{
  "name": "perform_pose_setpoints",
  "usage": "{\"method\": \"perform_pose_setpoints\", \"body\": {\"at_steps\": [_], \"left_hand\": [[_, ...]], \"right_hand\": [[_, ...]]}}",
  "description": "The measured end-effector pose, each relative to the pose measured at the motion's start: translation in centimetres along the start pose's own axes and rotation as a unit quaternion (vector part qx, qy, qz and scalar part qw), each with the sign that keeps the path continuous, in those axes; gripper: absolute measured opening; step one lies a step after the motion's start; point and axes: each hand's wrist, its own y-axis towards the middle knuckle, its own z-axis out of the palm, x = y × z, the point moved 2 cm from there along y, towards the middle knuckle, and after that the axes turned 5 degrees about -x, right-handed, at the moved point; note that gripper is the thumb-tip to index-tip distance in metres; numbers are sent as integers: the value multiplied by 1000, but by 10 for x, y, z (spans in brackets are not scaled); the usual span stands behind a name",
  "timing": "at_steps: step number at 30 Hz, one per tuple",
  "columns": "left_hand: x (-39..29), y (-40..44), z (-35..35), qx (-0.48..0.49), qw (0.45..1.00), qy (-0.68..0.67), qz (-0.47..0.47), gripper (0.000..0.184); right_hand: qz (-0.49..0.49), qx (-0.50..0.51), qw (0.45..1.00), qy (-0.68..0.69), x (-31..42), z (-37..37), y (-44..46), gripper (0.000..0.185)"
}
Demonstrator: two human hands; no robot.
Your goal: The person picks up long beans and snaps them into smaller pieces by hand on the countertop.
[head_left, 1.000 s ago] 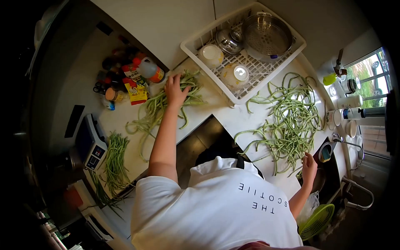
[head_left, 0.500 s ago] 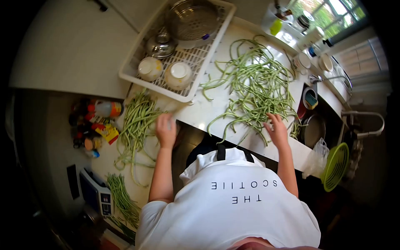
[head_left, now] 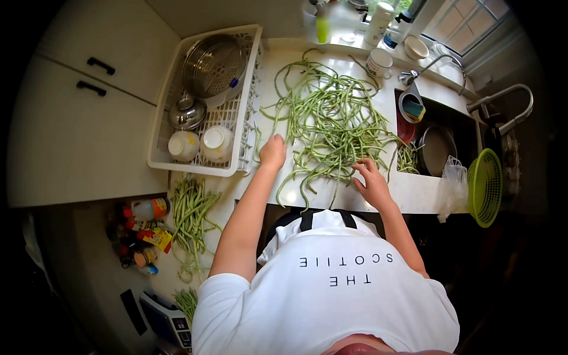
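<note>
Long, thin green beans [head_left: 340,127] lie tangled on the shiny white tabletop [head_left: 414,192], likely light and bendy; best held mid-bunch. The right hand [head_left: 370,182], near side, is spread; the left hand's [head_left: 273,152] grip, I can't tell.

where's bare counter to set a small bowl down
Clearest: the counter strip between the sink and the front edge, from the right hand to the plastic bag. A slimmer gap lies between the dish rack and the far end of the bean pile. Crowded: under that pile.
</note>
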Motion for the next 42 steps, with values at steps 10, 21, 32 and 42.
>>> {"method": "perform_pose_setpoints", "body": {"at_steps": [10, 21, 32, 42], "left_hand": [[-122, -32, -57, 212, 634, -731, -136, 15], [-143, -53, -71, 177, 707, -684, -33, 18], [-149, -30, -101, 57, 539, -840, -28, 24], [-158, -37, -123, -42, 521, -850, 66, 30]], "right_hand": [[217, 39, 842, 493, 45, -11, 19, 31], [84, 70, 948, 299, 62, -38, 20, 22], [154, -139, 968, 142, 12, -23, 20, 12], [275, -319, 710, 565, -85, -55, 0, 18]]}}
